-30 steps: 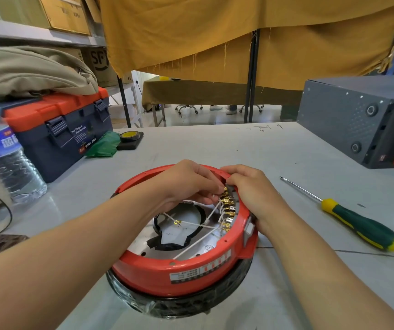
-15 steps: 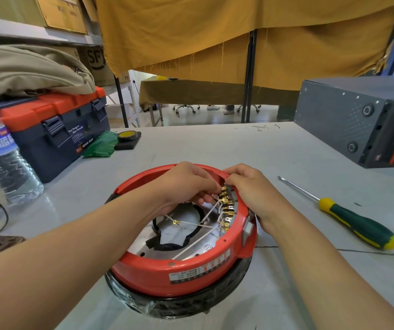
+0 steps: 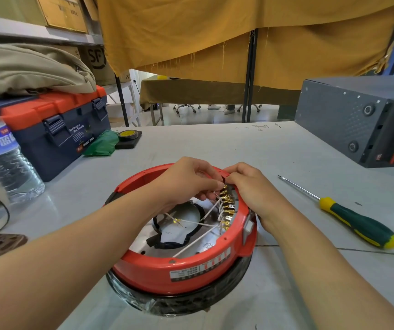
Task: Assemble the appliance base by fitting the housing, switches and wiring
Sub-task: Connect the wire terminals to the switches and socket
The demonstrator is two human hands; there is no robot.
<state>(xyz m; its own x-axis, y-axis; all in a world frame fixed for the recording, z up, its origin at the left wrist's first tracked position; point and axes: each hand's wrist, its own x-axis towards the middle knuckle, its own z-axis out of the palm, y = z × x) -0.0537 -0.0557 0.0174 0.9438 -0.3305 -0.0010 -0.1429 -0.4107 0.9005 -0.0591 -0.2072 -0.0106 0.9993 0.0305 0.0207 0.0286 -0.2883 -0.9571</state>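
The red housing (image 3: 184, 270) sits at the desk's (image 3: 238, 148) near edge, pretty much where it was a second ago. Both hands stay curled at the gold terminals (image 3: 226, 206) on its right inner wall: left hand (image 3: 186, 179) and right hand (image 3: 250, 186) pinching there, fingertips hidden. A screwdriver (image 3: 348, 217) lies to the right, a toolbox (image 3: 55, 129) far left.

Housing (image 3: 157, 270): glossy red plastic, on a black base wrapped in shiny film. Terminals (image 3: 226, 206): bright brass-coloured metal. Table (image 3: 215, 148): smooth grey, slight sheen. Screwdriver (image 3: 357, 225): metal shaft, green-yellow plastic grip. Curtain (image 3: 215, 32): matt mustard cloth, frayed hem.
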